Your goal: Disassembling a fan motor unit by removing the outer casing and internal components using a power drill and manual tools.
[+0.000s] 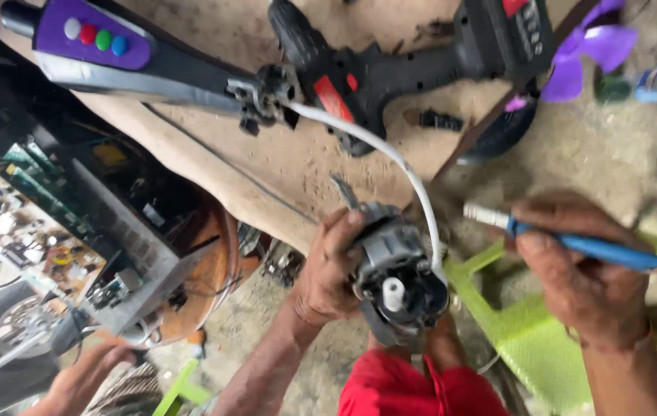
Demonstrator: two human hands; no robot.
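Note:
My left hand [327, 271] grips a grey and black electric motor [396, 270] with a white shaft stub, held above my lap in red cloth [398, 389]. A white cable [390, 154] runs from the motor up to a grey and purple device [128, 58] with coloured buttons on the wooden table. My right hand [575, 270] holds a blue-handled tool [583, 246] whose pale tip points left, a little to the right of the motor and apart from it.
A black and red cordless drill [390, 65] lies on the dusty wooden table [267, 154]. A green plastic stool [529, 323] stands under my right hand. Purple fan blades [586, 54] lie top right. Another person's hand [82, 377] shows bottom left beside circuit boards [124, 254].

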